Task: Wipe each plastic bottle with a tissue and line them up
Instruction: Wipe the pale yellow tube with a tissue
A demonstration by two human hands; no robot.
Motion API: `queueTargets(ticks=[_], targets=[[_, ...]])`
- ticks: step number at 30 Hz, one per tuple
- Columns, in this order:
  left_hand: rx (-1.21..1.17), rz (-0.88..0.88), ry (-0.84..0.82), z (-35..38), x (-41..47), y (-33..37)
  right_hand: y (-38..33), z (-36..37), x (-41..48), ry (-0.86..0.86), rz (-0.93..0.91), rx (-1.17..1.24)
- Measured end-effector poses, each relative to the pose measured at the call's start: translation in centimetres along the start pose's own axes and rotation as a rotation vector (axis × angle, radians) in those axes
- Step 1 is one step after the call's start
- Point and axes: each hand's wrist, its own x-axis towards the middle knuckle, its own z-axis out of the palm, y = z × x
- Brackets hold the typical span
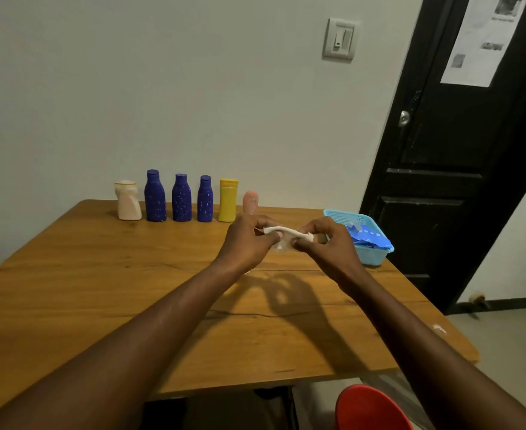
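Several plastic bottles stand in a row along the table's far edge: a cream bottle [128, 200], three blue bottles [155, 196] [181, 198] [205, 199], a yellow bottle [227, 200] and a small pink bottle [250, 202]. Above the table, in front of the pink bottle, my left hand [247, 240] and my right hand [328, 243] each pinch one end of a white tissue [289, 233] stretched between them. A small clear object shows below the tissue, between my fingers; what it is I cannot make out.
A light blue basket [368, 257] holding a blue packet [370, 237] sits at the wooden table's [131, 290] right edge, close to my right hand. A black door stands at the right. A red stool [370, 408] shows below the table's near edge.
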Motion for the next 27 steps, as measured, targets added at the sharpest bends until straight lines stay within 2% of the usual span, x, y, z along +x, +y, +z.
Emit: queueTargets(ticks=[3,7,11,13,17,20,24,27], targets=[[-0.017,-0.020,-0.001,-1.0,-0.6,-0.1,-0.8,0.6,-0.1,-0.072,0.076,0.222],[-0.209,-0.208,-0.056,-2.2,-1.1,-0.4,-1.3,1.7,-0.1,-0.081,0.174,0.382],[-0.318,-0.283,-0.054,-2.3,-1.5,-0.9,-1.2,2.7,-0.1,0.052,0.120,0.186],[-0.305,-0.286,-0.025,-2.0,-1.6,-1.2,-1.3,3.2,-0.3,0.091,0.012,0.014],[-0.255,-0.253,0.018,-1.5,-1.7,-1.1,-2.0,4.7,-1.4,0.061,-0.248,-0.248],[-0.271,-0.270,0.019,-1.3,-1.9,-0.8,-2.3,5.6,-2.3,0.015,-0.293,-0.261],[-0.507,-0.348,-0.046,-1.6,-2.1,-1.3,-2.0,6.2,-3.0,-0.095,-0.258,-0.286],[-0.525,-0.345,-0.043,-1.4,-2.4,-2.4,-1.6,6.2,-3.1,-0.091,-0.204,-0.135]])
